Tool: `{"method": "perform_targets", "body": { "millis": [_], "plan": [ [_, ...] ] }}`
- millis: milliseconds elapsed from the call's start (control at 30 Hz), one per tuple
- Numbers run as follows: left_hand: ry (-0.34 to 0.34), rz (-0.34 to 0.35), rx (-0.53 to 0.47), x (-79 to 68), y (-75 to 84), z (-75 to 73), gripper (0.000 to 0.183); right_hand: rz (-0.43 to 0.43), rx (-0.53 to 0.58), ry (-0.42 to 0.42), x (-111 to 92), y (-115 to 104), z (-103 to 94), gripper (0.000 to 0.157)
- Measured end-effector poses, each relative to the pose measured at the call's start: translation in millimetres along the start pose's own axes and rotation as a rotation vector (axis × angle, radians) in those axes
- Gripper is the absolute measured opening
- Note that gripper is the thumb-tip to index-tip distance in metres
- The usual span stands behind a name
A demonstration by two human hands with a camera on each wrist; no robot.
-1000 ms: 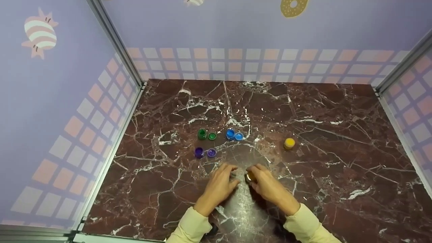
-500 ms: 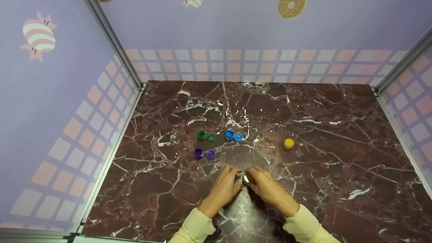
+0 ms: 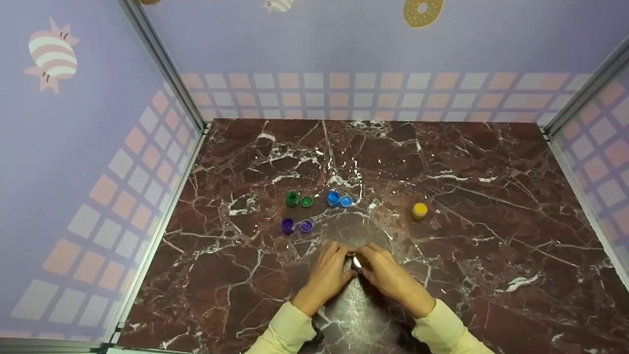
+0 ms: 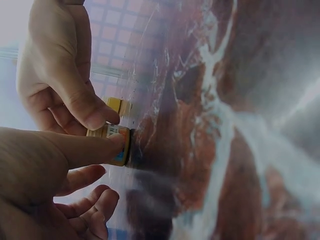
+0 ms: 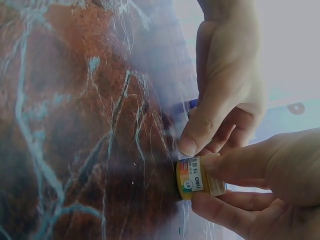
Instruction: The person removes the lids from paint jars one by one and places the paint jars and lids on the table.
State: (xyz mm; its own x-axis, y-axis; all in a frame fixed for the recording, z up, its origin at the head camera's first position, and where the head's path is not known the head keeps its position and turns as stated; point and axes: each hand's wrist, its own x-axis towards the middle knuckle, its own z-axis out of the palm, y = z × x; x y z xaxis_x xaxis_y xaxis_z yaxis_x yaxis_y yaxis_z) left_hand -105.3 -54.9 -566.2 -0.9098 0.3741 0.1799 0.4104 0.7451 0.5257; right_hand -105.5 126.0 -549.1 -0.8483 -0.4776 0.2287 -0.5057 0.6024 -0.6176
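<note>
In the head view, a small paint jar [image 3: 357,262] with a white label stands on the table between both hands. The right wrist view shows its yellow-brown body [image 5: 186,181] and clear lid [image 5: 217,187]. My right hand [image 3: 386,273] pinches the lid end between thumb and fingers. From the other side, my left hand [image 3: 327,273] grips the jar low on its body, thumb on the label in the left wrist view. Some fingertips are hidden behind the jar.
Open paint jars in green [image 3: 292,199], blue [image 3: 333,198] and purple [image 3: 288,225] stand farther back, each with its lid beside it. A yellow jar [image 3: 419,211] stands to the right. Patterned wall panels [image 3: 314,44] border the marbled table [image 3: 491,236].
My left hand has moved right to the paint jar and taken hold of it. My right hand has shifted slightly left with the jar, whose white label now faces left.
</note>
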Motion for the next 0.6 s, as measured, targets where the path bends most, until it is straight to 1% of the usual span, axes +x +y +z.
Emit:
{"method": "perform_targets", "body": {
  "millis": [167,300,400,600],
  "plan": [
    [0.026,0.015,0.006,2.5,-2.4,2.8,0.040,-0.009,0.010,-0.001,0.5,2.1,0.4,0.043],
    [0.030,0.013,0.013,3.4,-3.5,4.7,0.040,-0.015,0.010,0.001,0.6,2.3,1.3,0.043],
    [0.016,0.013,0.023,3.4,-4.1,5.6,0.040,-0.018,0.003,0.008,0.4,2.3,1.8,0.039],
    [-0.001,0.036,0.052,4.5,-5.4,8.0,0.042,-0.022,0.008,0.029,-0.1,2.9,2.2,0.030]
  ]
}}
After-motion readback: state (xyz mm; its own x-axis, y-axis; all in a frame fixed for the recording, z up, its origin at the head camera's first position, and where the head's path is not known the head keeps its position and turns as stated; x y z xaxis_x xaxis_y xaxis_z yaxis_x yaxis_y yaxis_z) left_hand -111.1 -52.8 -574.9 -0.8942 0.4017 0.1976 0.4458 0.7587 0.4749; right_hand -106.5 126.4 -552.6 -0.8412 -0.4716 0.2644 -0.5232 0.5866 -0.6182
